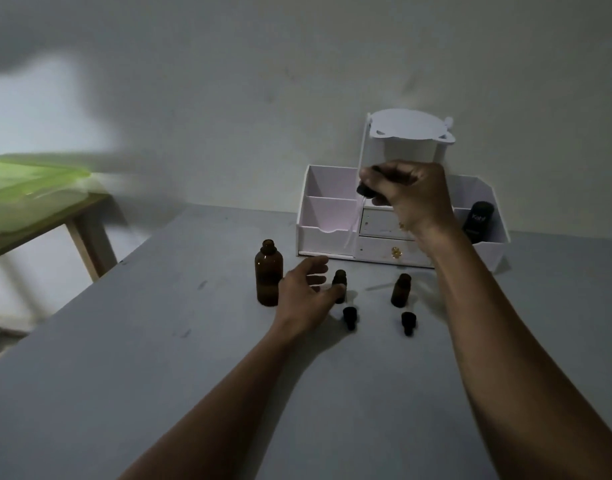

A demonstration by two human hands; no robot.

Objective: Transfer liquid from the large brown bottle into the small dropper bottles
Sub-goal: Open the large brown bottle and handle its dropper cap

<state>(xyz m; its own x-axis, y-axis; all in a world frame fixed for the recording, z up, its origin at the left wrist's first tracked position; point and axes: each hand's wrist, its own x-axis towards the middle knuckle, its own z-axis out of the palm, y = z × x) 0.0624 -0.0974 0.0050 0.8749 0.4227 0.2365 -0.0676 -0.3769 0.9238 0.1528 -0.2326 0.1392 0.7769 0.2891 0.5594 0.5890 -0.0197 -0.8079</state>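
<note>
A: Biggest things first?
B: The grey table [159, 341], with both forearms stretched over it. The white organizer [318, 233] stands at the back, directly behind the right hand [415, 195], which is raised in front of its drawers. A black container [477, 223] stands in the compartment just right of that hand.

A: Task items?
B: The large brown bottle [269, 277] is upright with its mouth open, on the table just left of the left hand [306, 292]. It's too dark to tell the liquid level.

A: And the small ones?
B: There are two, both upright with open mouths. The first small bottle [340, 279] is at the left hand's thumb tip. The second small bottle [401, 291] is to the right of the left hand, down on the table below the raised right hand.

A: Caps?
B: Two black ones lie on the table. The near cap [350, 317] is just right of the left wrist. The far cap [408, 322] is closer to the right forearm.

A: Hands?
B: The right hand's fingers are curled, pinching the dropper [365, 190] by its black bulb. The clear tube slants down-left and is blurred. The left hand is low, fingers spread and relaxed. Its thumb touches the first small bottle but isn't wrapped round it.
</note>
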